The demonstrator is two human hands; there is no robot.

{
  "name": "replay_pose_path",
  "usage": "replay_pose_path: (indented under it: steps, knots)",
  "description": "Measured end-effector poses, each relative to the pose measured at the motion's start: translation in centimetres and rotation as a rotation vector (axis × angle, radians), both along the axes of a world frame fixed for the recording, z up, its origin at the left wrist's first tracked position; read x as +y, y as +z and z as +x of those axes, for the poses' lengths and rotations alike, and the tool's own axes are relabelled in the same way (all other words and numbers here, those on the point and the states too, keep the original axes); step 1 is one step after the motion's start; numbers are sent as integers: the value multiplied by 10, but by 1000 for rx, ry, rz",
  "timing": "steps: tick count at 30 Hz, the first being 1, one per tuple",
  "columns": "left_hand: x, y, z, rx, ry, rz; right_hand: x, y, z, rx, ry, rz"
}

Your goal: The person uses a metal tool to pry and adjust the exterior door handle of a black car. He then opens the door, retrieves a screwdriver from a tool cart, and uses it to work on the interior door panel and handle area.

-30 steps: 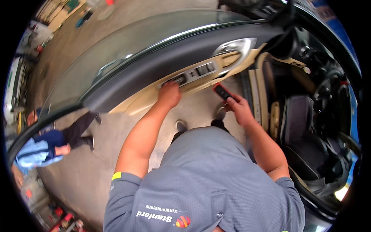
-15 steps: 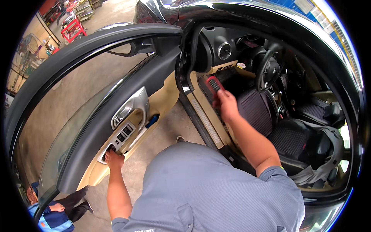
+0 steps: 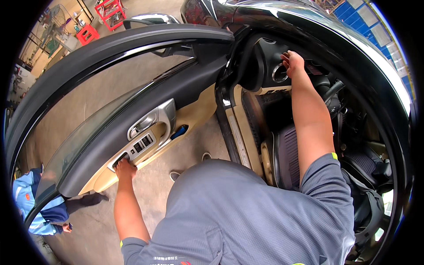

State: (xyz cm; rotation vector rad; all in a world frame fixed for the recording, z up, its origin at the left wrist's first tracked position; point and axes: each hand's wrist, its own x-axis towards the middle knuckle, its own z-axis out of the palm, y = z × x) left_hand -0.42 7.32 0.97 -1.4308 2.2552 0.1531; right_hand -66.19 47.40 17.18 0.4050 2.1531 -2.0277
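Reaching into an open car, a person in a grey shirt works with both arms spread. Left hand (image 3: 125, 167): fingers curled down onto the rear end of the window switch panel (image 3: 134, 150) on the door armrest, pressing or resting there; it clasps nothing separate. Right hand (image 3: 292, 61): stretched up to the dashboard (image 3: 265, 66), just beside the round air vent (image 3: 280, 73); its fingers are bent over the dashboard top, and whether this grip encloses any object cannot be told from this view.

The open driver's door (image 3: 132, 101) stands to the left, its pane lowered part-way into the black-and-beige trim, with the chrome inner handle (image 3: 143, 125) just ahead of the switches. The driver's seat (image 3: 287, 154) lies below the right forearm, and the steering wheel (image 3: 329, 90) is partly hidden behind it.

As a judgement of progress: both hands are already placed at their controls, so the reach is complete; any effect of the switch on the glass, or of the hand at the dashboard, is not yet evident.

A second person in blue (image 3: 33, 207) crouches on the workshop floor (image 3: 88, 97), seen through the glass.
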Motion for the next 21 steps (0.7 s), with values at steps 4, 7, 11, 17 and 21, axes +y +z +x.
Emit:
replay_pose_path:
  steps: [4, 7, 11, 17, 21]
  knots:
    - [-13, -4, 16, 113, -133, 51, 10, -16, 21, 153, -47, -148]
    - [-18, -9, 34, 247, -215, 78, 15, -22, 37, 169, -8, -204]
    - [-22, -15, 55, 439, -291, 49, 17, -36, 81, 156, 13, -181]
    - [-37, -54, 89, 827, -442, -109, -3, -93, 199, 15, 105, -229]
    - [-48, -59, 96, 907, -470, -200, -41, -126, 310, -170, 220, -153]
